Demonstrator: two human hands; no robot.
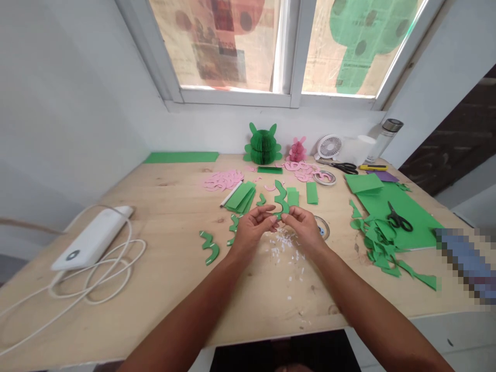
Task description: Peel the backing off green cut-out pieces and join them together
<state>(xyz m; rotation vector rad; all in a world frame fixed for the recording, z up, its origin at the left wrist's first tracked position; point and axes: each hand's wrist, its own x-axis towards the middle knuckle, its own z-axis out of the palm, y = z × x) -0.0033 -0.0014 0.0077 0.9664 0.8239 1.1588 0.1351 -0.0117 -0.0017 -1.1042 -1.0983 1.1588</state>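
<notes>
Between my two hands, above the middle of the wooden table [166, 289], is a wavy green paper cutout [279, 194]. My left hand [258, 225] pinches its lower left side, and my right hand [304, 222] grips the lower right end. Small white paper bits [284, 248] are scattered on the wood below. Left of my left hand lies another wavy green cutout [211, 248] with pale strips on it; more green cutouts [234, 227] are partly covered by that hand. A tape roll [323, 227] is partly hidden behind my right hand.
Green paper scraps [377, 240], black scissors [399, 217] and green sheets [414, 222] lie at right. Pink cutouts [225, 180] and folded green papers [241, 197] lie farther back. A green paper figure [263, 147] stands by the wall. A white power strip [93, 237] with looped cable is at left.
</notes>
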